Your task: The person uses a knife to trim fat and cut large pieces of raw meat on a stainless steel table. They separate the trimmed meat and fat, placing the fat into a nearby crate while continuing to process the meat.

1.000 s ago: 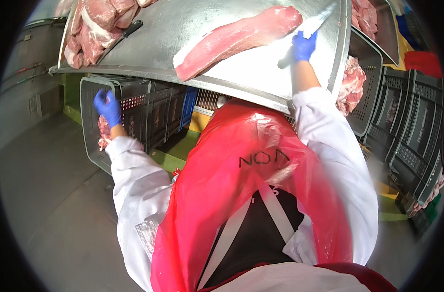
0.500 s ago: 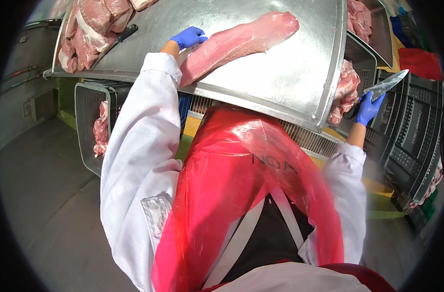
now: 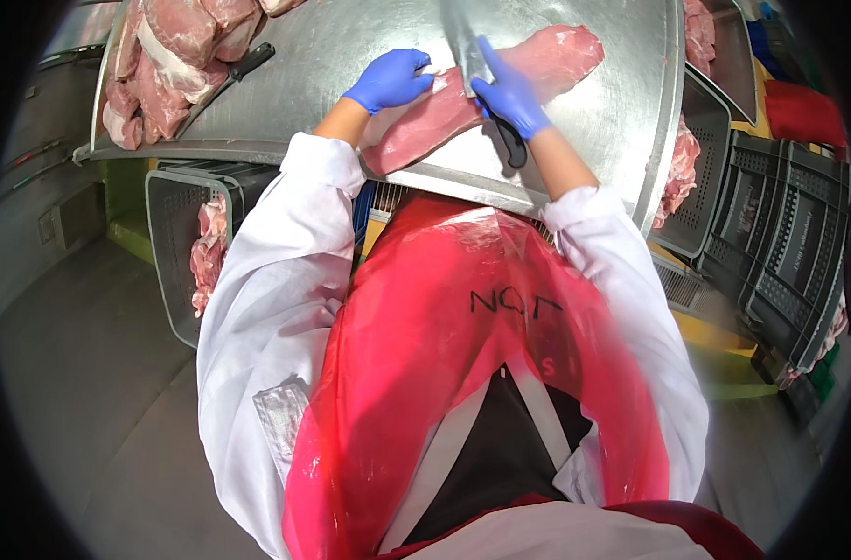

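A long, pale pink pork loin [image 3: 425, 131] lies slantwise on the metal table, its far end up to the right. On its upper left edge rests my left hand [image 3: 388, 82], blue-gloved, fingers curled in and closed against the meat. Above the middle of the loin, my right hand [image 3: 517, 98], gloved in blue too, grips a knife [image 3: 509, 142]. Its black handle sticks out below the fist, and the blade points away from me, blurred by motion. Whether the blade touches the meat I cannot tell.
The metal table [image 3: 332, 28] has a raised rim. A pile of meat cuts [image 3: 169, 56] lies at its far left, beside a second black-handled knife [image 3: 250, 62]. Grey crates with meat stand below on the left [image 3: 155, 252] and right [image 3: 715, 201]. Stacked dark crates [image 3: 780, 243] stand farther right.
My right hand has swung in from above the crates on the right to over the loin, bringing the knife with it. My left hand has shifted slightly right along the meat's edge.
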`<state>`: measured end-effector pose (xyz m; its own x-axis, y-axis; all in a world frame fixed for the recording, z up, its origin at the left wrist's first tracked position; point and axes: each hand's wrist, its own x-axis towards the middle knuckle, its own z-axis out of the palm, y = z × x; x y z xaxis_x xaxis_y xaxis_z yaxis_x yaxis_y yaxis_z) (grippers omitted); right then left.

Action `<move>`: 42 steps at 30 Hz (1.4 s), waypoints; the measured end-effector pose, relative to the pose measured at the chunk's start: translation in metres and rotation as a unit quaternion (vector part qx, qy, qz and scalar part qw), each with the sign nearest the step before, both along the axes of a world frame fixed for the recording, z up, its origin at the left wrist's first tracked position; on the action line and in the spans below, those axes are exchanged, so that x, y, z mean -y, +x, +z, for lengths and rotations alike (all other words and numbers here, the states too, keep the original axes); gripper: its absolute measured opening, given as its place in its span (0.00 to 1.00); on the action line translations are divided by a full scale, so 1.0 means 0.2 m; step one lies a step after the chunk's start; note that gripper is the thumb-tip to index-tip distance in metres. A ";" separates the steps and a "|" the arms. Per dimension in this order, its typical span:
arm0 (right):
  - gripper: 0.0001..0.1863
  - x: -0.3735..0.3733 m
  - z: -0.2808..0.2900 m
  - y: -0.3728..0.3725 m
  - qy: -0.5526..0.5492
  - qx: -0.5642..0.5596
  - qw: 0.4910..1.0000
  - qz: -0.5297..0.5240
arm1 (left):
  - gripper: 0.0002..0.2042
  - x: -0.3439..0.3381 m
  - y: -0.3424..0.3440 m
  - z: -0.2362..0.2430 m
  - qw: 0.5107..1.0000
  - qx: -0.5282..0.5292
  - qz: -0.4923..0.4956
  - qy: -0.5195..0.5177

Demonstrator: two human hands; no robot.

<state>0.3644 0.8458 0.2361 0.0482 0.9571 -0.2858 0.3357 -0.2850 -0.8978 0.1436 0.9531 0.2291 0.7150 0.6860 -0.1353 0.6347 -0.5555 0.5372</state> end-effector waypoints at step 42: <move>0.36 0.30 0.12 -0.42 -0.178 -0.004 0.952 0.248 | 0.15 -0.06 -0.66 0.05 0.931 0.276 0.134 -0.199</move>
<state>0.2809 0.7856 0.2609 -0.3879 0.7034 -0.5956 0.5027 -0.3802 -0.7764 0.0110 0.9649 0.2389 0.5607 0.8242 -0.0799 0.2884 -0.1039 0.9519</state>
